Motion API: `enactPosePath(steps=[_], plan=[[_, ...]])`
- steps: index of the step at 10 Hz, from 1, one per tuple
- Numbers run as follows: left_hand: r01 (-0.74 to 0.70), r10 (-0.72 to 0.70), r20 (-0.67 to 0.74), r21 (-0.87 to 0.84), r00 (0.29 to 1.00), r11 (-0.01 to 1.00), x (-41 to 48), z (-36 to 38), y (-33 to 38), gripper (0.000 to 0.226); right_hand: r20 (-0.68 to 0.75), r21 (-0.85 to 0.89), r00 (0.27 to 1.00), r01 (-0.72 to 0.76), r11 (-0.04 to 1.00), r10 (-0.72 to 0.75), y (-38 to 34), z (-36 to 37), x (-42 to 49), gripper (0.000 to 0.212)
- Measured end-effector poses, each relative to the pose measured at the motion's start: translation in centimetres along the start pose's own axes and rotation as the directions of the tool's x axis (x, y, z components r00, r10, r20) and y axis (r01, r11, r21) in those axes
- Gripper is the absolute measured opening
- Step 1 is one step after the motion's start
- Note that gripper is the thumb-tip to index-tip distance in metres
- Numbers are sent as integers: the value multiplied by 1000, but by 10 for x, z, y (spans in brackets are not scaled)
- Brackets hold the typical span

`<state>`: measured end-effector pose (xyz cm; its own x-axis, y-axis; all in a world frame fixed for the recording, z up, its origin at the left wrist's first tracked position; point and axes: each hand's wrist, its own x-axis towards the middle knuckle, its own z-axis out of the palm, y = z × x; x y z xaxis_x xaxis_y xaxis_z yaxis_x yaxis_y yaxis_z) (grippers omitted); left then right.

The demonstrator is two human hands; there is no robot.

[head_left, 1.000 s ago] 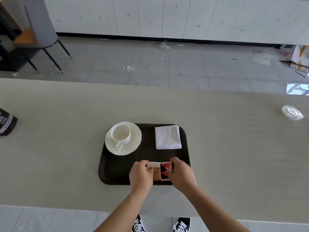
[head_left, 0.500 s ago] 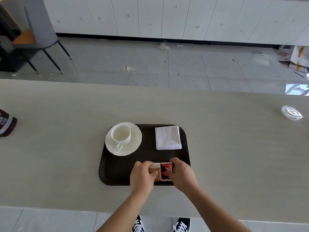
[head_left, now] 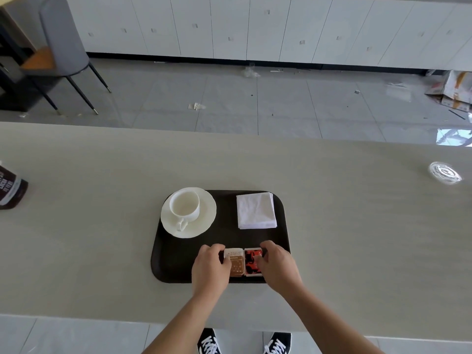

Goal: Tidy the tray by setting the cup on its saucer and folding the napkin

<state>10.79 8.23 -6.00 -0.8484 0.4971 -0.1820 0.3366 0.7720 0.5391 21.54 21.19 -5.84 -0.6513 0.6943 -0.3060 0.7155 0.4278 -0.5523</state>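
Cup (head_left: 184, 206) is sitting on its saucer (head_left: 207, 215) and the napkin (head_left: 256, 210) is lying folded on the tray (head_left: 224, 231), both unmoved; the left hand (head_left: 210, 267) is pinching and nudging the brown packet (head_left: 236, 264), the right hand (head_left: 277, 267) is pinching the red packet (head_left: 252, 261), likely finishing touches.

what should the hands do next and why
Probably let go and draw both hands back: the left hand and right hand hold the packets side by side on the tray, the cup sits on its saucer, and the napkin lies folded.
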Motion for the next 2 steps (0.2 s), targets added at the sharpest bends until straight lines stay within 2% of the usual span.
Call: enactPosePath(steps=[1, 2], plan=[[-174, 178, -2, 184, 984, 967, 0, -9, -9, 27, -29, -18, 999, 20, 1000, -20, 3, 0, -1, 26], [-296, 302, 39, 349, 953, 889, 1, -13, -15, 25, -57, -41, 997, 59, 997, -61, 4, -1, 0, 29]])
